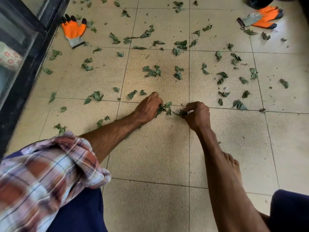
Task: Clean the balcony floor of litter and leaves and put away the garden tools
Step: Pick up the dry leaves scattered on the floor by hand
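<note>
Several dry green leaves (151, 72) lie scattered over the beige tiled balcony floor (150, 148). Low on the floor at the centre, my left hand (148, 107) has its fingers curled round a small bunch of leaves (160, 109). My right hand (198, 114) is beside it and pinches more leaves (178, 113) between fingers and thumb. A loose leaf (168, 104) lies between the two hands. An orange and grey garden glove (73, 30) with black claw tips lies at the far left. A pair of orange and grey gloves (263, 18) lies at the far right.
A black-framed glass door (21, 52) runs along the left edge. A small dark tool handle (240, 23) lies by the right gloves. My bare foot (232, 166) rests on the tiles under my right forearm. My knees in blue trousers fill the bottom corners.
</note>
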